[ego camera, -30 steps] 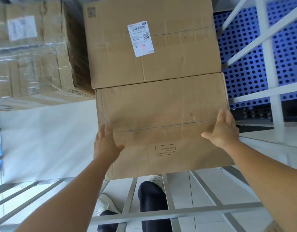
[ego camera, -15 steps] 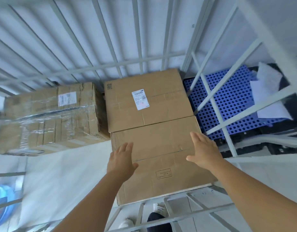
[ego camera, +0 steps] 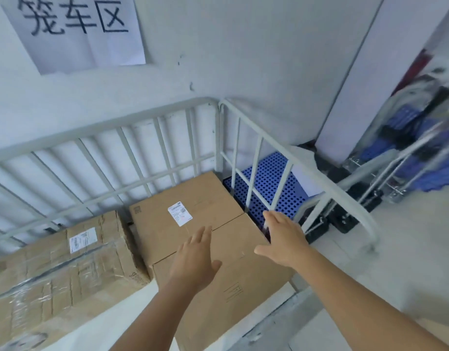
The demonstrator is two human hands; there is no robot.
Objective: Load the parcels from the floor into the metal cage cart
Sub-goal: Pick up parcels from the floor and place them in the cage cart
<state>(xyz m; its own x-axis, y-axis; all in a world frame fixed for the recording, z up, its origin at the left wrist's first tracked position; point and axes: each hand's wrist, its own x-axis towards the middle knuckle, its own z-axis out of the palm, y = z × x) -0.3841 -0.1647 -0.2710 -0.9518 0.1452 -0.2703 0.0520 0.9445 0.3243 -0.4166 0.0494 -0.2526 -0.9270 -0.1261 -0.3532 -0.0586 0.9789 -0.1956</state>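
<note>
Where a wall sign (ego camera: pixel 74 29) reads 笼车区, a labelled parcel (ego camera: pixel 182 209).

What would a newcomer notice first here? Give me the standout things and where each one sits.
First, the two open hands, left hand and right hand, spread above the near plain carton in the metal cage cart. Behind it sits a labelled carton, and to the left a film-wrapped carton. A paper sign hangs on the wall at upper left, and a blue perforated panel shows through the cart's right bars.
</note>
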